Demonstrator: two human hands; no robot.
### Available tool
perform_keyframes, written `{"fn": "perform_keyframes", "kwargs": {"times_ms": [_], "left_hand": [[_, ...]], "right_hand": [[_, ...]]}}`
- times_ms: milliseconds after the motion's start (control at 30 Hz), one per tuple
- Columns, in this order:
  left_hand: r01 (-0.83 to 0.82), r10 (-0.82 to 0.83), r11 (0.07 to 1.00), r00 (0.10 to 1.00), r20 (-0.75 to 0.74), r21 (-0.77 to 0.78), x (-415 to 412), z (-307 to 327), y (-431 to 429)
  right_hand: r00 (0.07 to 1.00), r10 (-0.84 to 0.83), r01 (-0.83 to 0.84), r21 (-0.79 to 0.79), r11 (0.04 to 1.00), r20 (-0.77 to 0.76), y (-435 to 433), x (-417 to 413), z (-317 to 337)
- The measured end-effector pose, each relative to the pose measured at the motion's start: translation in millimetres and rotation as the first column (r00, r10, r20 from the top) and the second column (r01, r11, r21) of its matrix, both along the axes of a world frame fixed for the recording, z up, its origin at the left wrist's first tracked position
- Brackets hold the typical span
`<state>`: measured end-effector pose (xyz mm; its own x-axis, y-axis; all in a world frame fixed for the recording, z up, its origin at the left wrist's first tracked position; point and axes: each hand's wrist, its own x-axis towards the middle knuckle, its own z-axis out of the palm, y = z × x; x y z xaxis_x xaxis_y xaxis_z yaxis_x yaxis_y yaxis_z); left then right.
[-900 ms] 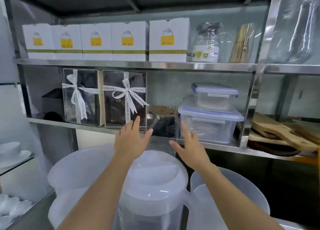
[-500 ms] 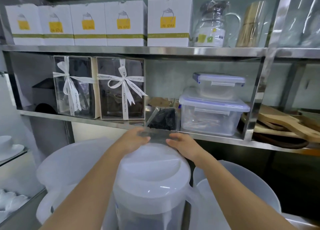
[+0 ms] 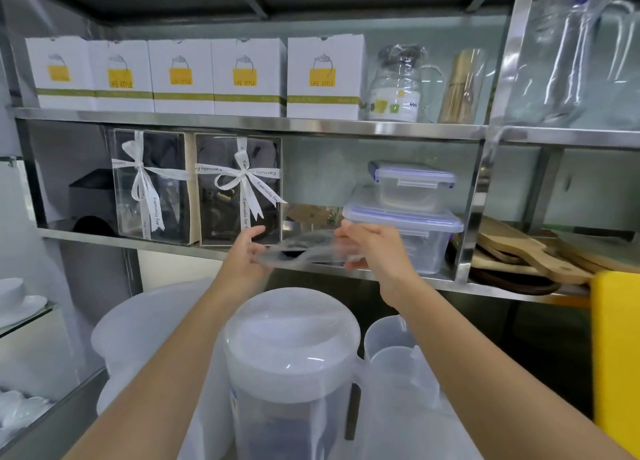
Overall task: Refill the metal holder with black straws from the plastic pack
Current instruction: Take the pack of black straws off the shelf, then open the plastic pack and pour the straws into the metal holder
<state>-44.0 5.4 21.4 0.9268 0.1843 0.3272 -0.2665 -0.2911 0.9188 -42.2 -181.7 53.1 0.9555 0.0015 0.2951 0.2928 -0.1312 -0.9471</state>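
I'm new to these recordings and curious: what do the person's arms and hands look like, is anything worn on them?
Both forearms are bare up to the bottom edge of the picture, with no sleeve in sight. The left hand and the right hand wear no gloves, and no watch, bracelet or ring shows on either. Fingernail detail is too blurred to tell.

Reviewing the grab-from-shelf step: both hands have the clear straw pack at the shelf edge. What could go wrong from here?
1. The plastic pack is thin, limp and blurred by motion; the left hand and right hand pinch only its ends, so it may sag or slip.
2. It hangs directly above the lidded pitcher; a drop could land there or spill straws.
3. The right hand sits close to the stacked plastic containers and could bump them.
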Motion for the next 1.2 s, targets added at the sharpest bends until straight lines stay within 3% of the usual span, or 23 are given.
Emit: {"fn": "perform_keyframes", "kwargs": {"times_ms": [67,133,300,400,600,700,800,933,1067,1200], "left_hand": [[0.142,-0.141,0.983,0.99,-0.02,0.115,-9,-1,-3],[0.168,-0.171,0.98,0.985,0.023,0.112,-18,4,-12],[0.03,-0.012,0.997,0.972,0.233,-0.074,-37,30,-24],[0.066,-0.01,0.984,0.949,0.315,-0.167,-57,54,-36],[0.06,-0.03,0.997,0.884,0.466,-0.049,-93,103,-53],[0.07,-0.056,0.998,0.882,0.469,-0.011,-111,116,-61],[0.087,-0.063,0.996,0.895,0.442,-0.036,-134,118,-68],[0.2,-0.152,0.977,0.897,0.414,-0.074,-169,106,-77],[0.269,-0.228,0.96,0.914,0.334,-0.08,-204,81,-92],[0.182,-0.156,0.979,0.956,0.248,-0.086,-232,43,-104]], "right_hand": [[1.0,0.001,-0.001,0.06,0.998,0.003,0,-12,11],[1.0,0.015,-0.016,0.106,0.994,0.015,-1,-24,21],[0.993,0.104,-0.112,0.192,0.975,0.049,-11,-58,48],[0.991,0.087,-0.107,0.216,0.971,0.099,-19,-75,64],[0.959,0.005,-0.092,0.292,0.952,0.285,-41,-111,95],[0.937,0.016,-0.062,0.121,0.991,0.349,-56,-131,102],[0.95,0.181,-0.192,0.02,0.981,0.254,-70,-153,98],[0.965,0.242,-0.247,0.033,0.969,0.095,-86,-184,74],[0.979,0.169,-0.175,0.041,0.984,0.117,-91,-221,35],[0.993,0.087,-0.096,0.113,0.989,0.086,-90,-253,-5]]}}
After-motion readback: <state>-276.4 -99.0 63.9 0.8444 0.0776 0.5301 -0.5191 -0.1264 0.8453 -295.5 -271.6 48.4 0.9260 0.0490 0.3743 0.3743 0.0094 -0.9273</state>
